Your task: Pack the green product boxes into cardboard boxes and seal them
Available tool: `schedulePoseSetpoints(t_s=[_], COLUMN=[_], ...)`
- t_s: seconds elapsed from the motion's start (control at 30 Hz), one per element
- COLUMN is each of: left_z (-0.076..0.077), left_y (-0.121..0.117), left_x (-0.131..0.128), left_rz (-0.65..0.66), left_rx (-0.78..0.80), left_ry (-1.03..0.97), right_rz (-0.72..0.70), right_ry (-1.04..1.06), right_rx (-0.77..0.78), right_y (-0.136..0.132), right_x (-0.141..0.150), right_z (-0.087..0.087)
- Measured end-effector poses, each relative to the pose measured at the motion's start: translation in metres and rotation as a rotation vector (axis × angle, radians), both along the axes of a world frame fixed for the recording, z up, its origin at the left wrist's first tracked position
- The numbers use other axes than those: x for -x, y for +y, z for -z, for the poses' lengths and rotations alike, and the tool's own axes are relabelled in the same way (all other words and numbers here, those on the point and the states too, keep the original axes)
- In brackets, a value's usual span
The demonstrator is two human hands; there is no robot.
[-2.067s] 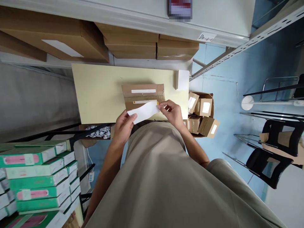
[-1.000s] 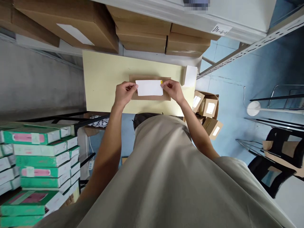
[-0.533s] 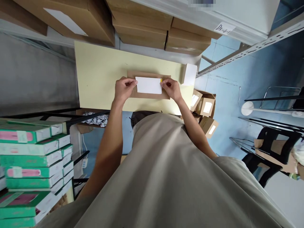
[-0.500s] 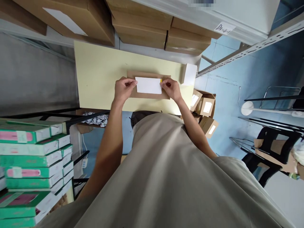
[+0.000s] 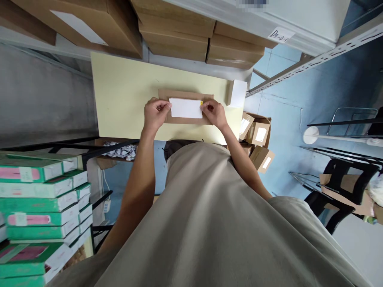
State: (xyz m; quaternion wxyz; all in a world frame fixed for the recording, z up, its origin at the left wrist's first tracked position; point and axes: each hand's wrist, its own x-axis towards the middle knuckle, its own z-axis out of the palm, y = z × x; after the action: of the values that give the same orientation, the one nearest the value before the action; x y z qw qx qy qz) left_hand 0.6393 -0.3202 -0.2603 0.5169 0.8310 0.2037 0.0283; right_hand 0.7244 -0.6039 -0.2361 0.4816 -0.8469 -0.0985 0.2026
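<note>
A flat brown cardboard parcel (image 5: 185, 119) lies on the pale yellow table (image 5: 125, 91). Over its top I hold a white label (image 5: 185, 108) by both short ends. My left hand (image 5: 154, 113) pinches the label's left end, fingers closed. My right hand (image 5: 212, 113) pinches the right end, next to a small yellow mark on the parcel. The label lies level and close to the parcel's top; whether it touches I cannot tell.
A small white box (image 5: 237, 93) stands at the table's right end. Large cardboard boxes (image 5: 176, 36) fill the shelf behind. Small labelled parcels (image 5: 257, 137) lie on the blue floor at right. Stacked green and white boxes (image 5: 42, 207) at left, black chairs (image 5: 344, 187) at right.
Two seconds ago I held the label curled near my body; both hands carried it forward over the parcel and flattened it. In the last half second it hardly moved.
</note>
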Motion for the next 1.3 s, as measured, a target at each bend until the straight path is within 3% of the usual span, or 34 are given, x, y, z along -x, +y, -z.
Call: schedulePoseSetpoints(t_s=[0.87,1.3], left_z=[0.0,0.0], left_y=[-0.005,-0.011], left_x=[-0.003,-0.008], left_rz=[-0.044,-0.076], left_rx=[-0.065,-0.11], left_ry=[-0.015,-0.012], right_rz=[-0.044,0.051], right_ry=[-0.151,-0.162], right_rx=[0.115,0.267], right_y=[0.006,0.015], right_x=[0.001,0.009], right_z=[0.009,0.012])
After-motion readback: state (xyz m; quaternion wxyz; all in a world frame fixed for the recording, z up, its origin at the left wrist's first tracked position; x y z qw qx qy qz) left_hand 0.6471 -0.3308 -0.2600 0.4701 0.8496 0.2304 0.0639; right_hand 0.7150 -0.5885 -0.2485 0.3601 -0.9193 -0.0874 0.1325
